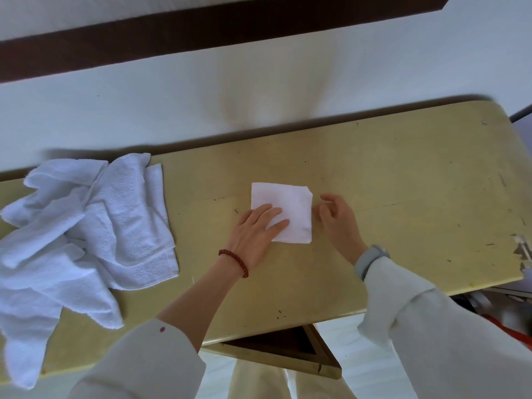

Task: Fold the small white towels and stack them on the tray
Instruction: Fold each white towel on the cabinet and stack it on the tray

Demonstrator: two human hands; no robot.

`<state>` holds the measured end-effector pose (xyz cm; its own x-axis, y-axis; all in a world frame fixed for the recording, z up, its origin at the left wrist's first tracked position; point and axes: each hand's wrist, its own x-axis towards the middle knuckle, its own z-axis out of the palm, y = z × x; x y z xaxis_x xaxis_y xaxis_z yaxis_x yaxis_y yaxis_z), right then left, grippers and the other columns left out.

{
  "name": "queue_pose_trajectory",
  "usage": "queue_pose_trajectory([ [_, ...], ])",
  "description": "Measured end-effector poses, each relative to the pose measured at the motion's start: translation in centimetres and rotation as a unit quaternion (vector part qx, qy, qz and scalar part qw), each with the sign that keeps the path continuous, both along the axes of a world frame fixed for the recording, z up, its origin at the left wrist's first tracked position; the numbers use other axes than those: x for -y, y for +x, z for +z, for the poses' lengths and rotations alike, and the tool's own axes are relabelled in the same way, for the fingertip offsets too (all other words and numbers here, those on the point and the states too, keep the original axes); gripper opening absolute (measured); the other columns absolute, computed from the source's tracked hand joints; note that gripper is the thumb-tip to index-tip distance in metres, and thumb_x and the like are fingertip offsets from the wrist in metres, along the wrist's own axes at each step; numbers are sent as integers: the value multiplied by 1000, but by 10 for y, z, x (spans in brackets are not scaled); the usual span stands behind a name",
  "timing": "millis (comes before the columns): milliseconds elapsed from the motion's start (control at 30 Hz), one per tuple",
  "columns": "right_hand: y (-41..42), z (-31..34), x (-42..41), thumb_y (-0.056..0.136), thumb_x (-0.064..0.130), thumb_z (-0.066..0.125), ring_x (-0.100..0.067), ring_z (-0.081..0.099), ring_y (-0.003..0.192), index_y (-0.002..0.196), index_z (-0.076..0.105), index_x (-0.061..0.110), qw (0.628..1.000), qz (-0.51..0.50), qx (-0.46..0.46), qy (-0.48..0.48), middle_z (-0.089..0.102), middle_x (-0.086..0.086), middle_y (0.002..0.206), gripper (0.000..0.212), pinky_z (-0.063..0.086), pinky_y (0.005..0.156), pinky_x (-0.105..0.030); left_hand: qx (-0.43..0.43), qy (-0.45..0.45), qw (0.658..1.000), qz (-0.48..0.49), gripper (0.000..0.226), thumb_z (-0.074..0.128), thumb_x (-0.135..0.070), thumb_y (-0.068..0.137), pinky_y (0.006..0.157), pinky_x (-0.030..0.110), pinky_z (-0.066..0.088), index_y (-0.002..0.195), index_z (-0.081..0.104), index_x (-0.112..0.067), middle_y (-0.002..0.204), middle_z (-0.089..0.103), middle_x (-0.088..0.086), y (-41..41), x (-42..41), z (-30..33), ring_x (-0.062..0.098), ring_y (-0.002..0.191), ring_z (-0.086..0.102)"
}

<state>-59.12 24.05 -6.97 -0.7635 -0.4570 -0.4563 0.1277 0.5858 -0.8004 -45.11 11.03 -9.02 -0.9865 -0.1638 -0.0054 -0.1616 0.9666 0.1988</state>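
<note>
While the left hand (257, 230) lies flat with straight fingers pressing on the folded towel (283, 211), that little white square sits mid-table (403, 174), so nothing's being gripped there. Right hand (336, 218) hangs just beside the towel's right edge, fingers loosely curled and holding nothing. Pile of unfolded towels (86, 226) is heaped at the left end, well apart.
</note>
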Motion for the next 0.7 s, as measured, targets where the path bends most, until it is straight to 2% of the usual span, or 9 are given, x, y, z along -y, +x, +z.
queue_pose_trajectory([
  [133,-23,7,21,95,8,40,-12,48,61,115,51,11,979,-60,185,-66,54,-2,75,24,35,53,-23,62,15,997,-46,69,79,6,53,90,43,48,111,67,-27,127,59,11,-5,5,7,33,118,55],
  [200,-31,9,26,94,7,41,-14,42,57,109,54,7,955,-94,261,-101,51,-3,70,20,29,50,-24,103,55,991,-66,62,63,5,76,109,44,27,127,55,-29,146,38,10,-6,4,11,34,136,32],
  [267,-39,8,29,92,7,44,-13,39,54,96,59,6,938,-136,301,-107,52,-3,68,15,27,45,-23,146,68,985,-66,58,44,1,90,116,38,6,138,40,-33,155,16,5,-7,4,12,28,144,8],
  [367,-44,5,27,88,5,51,-12,41,47,83,60,5,919,-205,320,-107,59,-5,64,10,29,35,-19,161,65,983,-64,57,37,-5,95,116,34,-1,141,31,-37,156,6,1,-7,6,12,22,145,-1],
  [467,-43,4,21,89,-1,42,-12,46,55,101,61,3,937,-252,226,-89,61,-4,75,24,35,39,-18,152,81,983,-60,59,39,-2,93,115,33,-1,140,34,-38,156,8,0,-8,8,11,21,145,0],
  [533,-36,3,17,90,-1,36,-13,51,67,109,61,6,978,-180,99,-48,61,-4,89,32,43,53,-17,144,98,984,-46,58,41,-1,92,115,30,-1,137,39,-37,155,13,-3,-8,8,9,18,145,2],
  [600,-25,0,12,91,3,38,-15,53,89,111,61,8,997,-45,-63,8,60,-6,108,31,44,76,-21,123,140,982,-13,50,44,-2,90,114,29,4,129,51,-32,153,23,-4,-8,8,7,17,144,9],
  [633,-19,0,10,91,6,39,-16,52,96,111,62,7,988,31,-150,23,59,-6,113,30,42,82,-25,109,165,980,7,45,46,-1,88,114,33,11,122,60,-27,149,33,-2,-9,8,7,20,143,17],
  [700,-9,-10,5,87,12,38,-22,50,103,106,64,6,929,176,-324,27,61,-9,113,33,46,82,-34,63,195,978,41,35,51,4,79,106,45,35,100,72,-14,131,55,7,-11,7,4,30,130,42],
])
